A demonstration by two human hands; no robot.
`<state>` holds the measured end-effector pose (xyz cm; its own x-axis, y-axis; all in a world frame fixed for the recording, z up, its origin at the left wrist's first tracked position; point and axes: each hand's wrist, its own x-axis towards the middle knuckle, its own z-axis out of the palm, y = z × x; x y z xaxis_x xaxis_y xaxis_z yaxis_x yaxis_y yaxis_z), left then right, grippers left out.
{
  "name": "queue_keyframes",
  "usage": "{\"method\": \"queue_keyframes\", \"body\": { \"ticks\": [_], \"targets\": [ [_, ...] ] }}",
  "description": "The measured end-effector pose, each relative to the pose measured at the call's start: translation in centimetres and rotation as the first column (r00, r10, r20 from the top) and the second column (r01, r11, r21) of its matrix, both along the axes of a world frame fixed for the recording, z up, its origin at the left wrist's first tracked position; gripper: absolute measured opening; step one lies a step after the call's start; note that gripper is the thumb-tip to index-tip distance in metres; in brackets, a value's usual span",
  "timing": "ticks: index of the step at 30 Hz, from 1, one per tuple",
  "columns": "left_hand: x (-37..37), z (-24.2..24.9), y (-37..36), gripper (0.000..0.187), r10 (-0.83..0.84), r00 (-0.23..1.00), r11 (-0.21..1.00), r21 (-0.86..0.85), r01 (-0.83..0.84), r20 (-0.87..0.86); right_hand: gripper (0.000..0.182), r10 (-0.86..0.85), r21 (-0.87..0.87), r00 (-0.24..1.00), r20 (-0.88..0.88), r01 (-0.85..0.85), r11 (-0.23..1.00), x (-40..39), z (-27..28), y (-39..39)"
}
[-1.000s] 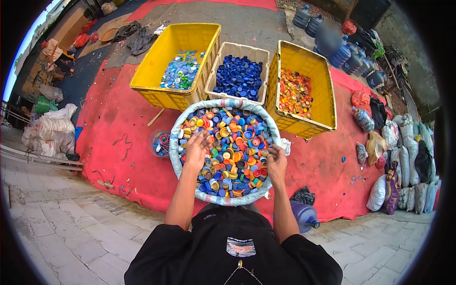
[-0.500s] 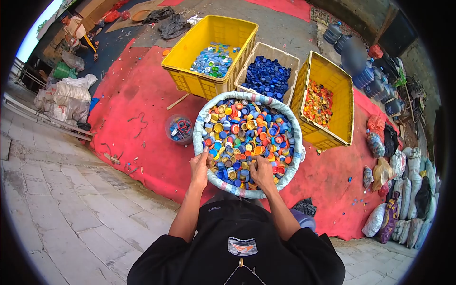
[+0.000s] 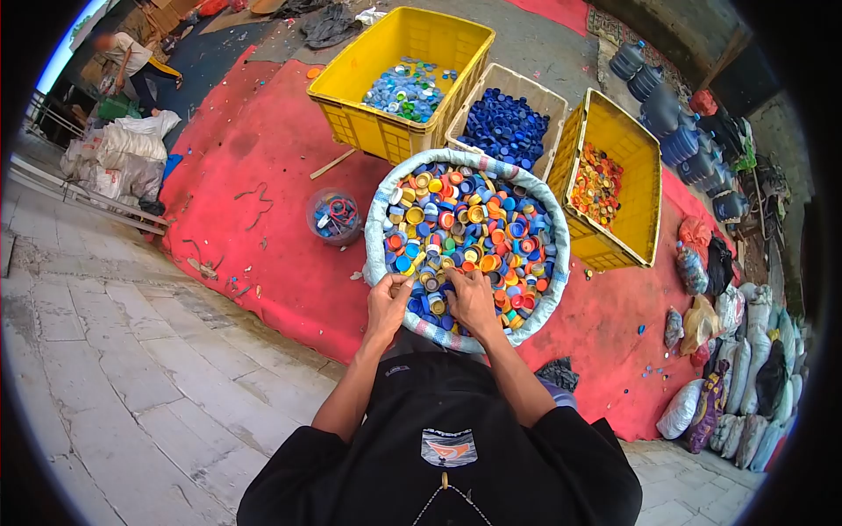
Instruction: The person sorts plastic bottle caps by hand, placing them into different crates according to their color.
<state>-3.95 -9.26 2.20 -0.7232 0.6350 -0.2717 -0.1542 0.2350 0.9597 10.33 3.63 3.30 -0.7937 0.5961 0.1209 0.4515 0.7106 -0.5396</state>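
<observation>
One red mat (image 3: 285, 272) spreads across the middle of the frame, and pale grey paving (image 3: 132, 368) fills the lower left. At the centre stands one round basin (image 3: 376, 228), its rim wrapped in light blue cloth, heaped with mixed bottle caps (image 3: 482, 206) in blue, orange, yellow, red and green, too many to count. Two hands are at its lower edge. The left hand (image 3: 388, 302) is at the lower-left rim, thumb and fingers drawn together at the caps; the right hand (image 3: 472, 302) reaches in beside it, fingers curled down among the caps. Whether either one grasps a cap cannot be told. The hands are near each other but apart.

Above the basin are three crates in a row: one yellow crate (image 3: 377, 131) at upper centre with light blue, green and some white caps, one off-white crate (image 3: 551, 114) with dark blue caps, and a second yellow crate (image 3: 645, 175), to the right, with orange, red and yellow caps. Left of the basin sit one small clear bucket (image 3: 344, 238) and one stick (image 3: 333, 164). At least six water jugs (image 3: 627, 60) line the upper right, with many filled sacks (image 3: 680, 410) below them. One other person (image 3: 132, 61) bends at the upper left.
</observation>
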Motion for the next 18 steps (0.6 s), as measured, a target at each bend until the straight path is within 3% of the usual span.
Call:
{"method": "queue_keyframes", "body": {
  "ticks": [6, 10, 11, 13, 15, 17, 18],
  "targets": [
    [0.0, -0.5, 0.8, 0.023, -0.033, 0.997, 0.999, -0.040, 0.031, -0.074, 0.040, -0.043, 0.103, 0.999, 0.017, 0.041, 0.994, -0.2, -0.1, -0.2],
    [0.2, 1.2, 2.0, 0.022, -0.121, 0.976, 0.990, -0.088, 0.107, -0.180, 0.032, -0.147, -0.062, 0.973, -0.178, 0.138, 0.988, 0.6, -0.2, 0.5],
    [0.4, 1.5, 2.4, 0.022, -0.150, 0.966, 0.986, -0.101, 0.131, -0.210, 0.032, -0.255, -0.244, 0.943, -0.214, 0.201, 0.949, 1.0, -0.2, 0.7],
    [0.3, 1.2, 3.3, 0.026, -0.234, 0.918, 0.970, -0.141, 0.198, -0.320, 0.032, -0.475, -0.581, 0.850, -0.229, 0.272, 0.767, 1.7, -0.1, 1.3],
    [0.4, 0.2, 4.5, 0.029, -0.280, 0.844, 0.959, -0.091, 0.268, -0.458, 0.034, -0.640, -0.840, 0.726, -0.253, 0.163, 0.517, 3.1, 0.6, 1.9],
    [0.5, 0.3, 5.9, 0.036, -0.380, 0.754, 0.925, -0.205, 0.321, -0.536, 0.031, -0.814, -0.969, 0.528, -0.241, -0.182, 0.168, 4.7, 1.0, 2.3],
    [0.6, 0.2, 6.6, 0.037, -0.395, 0.697, 0.917, -0.213, 0.336, -0.599, 0.029, -0.826, -0.946, 0.499, -0.261, -0.301, 0.118, 5.8, 0.9, 2.4]
  ]
}}
